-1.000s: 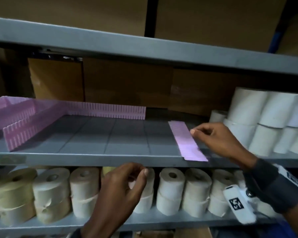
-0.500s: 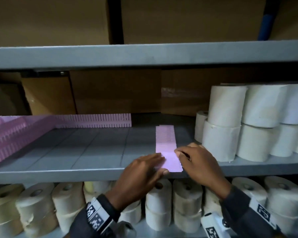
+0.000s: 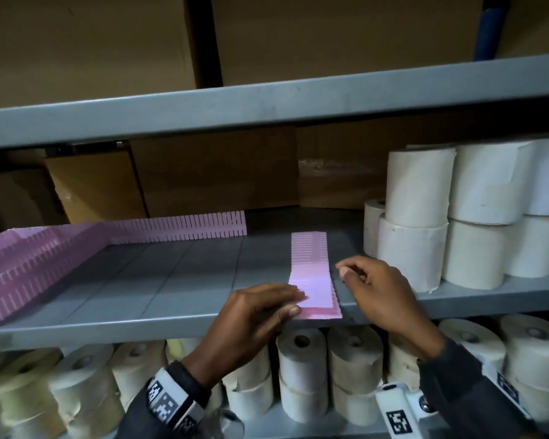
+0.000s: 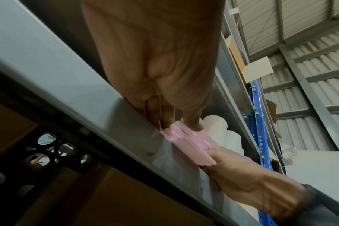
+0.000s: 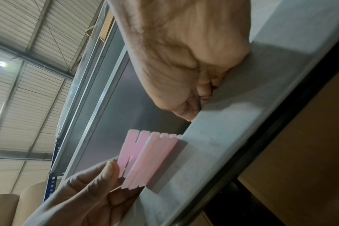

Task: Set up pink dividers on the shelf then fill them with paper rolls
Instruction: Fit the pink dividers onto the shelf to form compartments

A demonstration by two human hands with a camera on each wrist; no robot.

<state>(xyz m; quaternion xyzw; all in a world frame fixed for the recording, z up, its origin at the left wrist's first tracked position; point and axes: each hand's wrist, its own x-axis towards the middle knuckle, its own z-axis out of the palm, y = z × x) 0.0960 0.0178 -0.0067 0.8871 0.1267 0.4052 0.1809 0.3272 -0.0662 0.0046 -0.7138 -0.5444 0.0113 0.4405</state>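
Observation:
A stack of pink divider strips [image 3: 311,264] lies flat on the grey shelf [image 3: 140,280], its front end over the shelf lip. My left hand [image 3: 290,302] pinches the stack's front left corner, thumb at the front edge. In the right wrist view the left hand's thumb [image 5: 108,168] presses the top strip [image 5: 130,152], which stands slightly off the strips under it. My right hand [image 3: 346,270] sits just right of the stack with its fingers curled; no strip shows between them. Slotted pink dividers stand upright along the back [image 3: 184,228] and at the left [image 3: 29,264].
White paper rolls [image 3: 457,217] are stacked two high on the same shelf, right of my right hand. More rolls [image 3: 301,369] fill the shelf below. Cardboard boxes [image 3: 213,172] stand behind the shelf. Bare shelf lies between the left dividers and the flat stack.
My left hand rose from the lower shelf to the stack's front left corner. My right hand came down the stack to its front right corner, then moved off to the stack's right side.

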